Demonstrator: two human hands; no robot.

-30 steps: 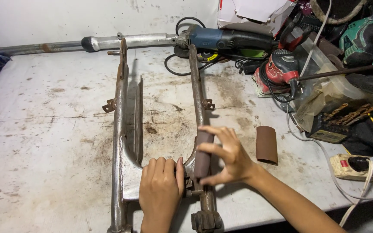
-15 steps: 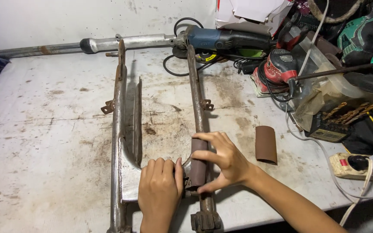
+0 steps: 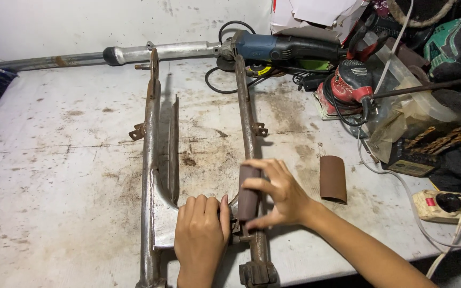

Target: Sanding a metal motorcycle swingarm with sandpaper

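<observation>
We see the right hand (image 3: 276,194) wrapped over a brown strip of sandpaper (image 3: 248,193), fingers and thumb closed around it so that the paper curls about the right-hand rusty tube (image 3: 247,114) of a metal frame (image 3: 150,160) lying flat on the stained white tabletop (image 3: 54,176). The sandpaper sits on the lower stretch of that tube, just above a small bracket near the near edge of the tabletop. Our left hand (image 3: 201,234) lies palm down with fingers together, pressing on the frame's cross piece between the two long tubes, just beside the sandpaper and nearly touching it; it grips nothing that we can make out. A second curled piece of brown sandpaper (image 3: 332,178) rests on the tabletop to the right, apart from the hands. At the far end of the frame lies a blue-bodied angle grinder (image 3: 284,49) with its black cord looped beside it, and a red power tool (image 3: 352,80) sits among clutter on the right. A white power strip (image 3: 444,205) lies near the right edge.
</observation>
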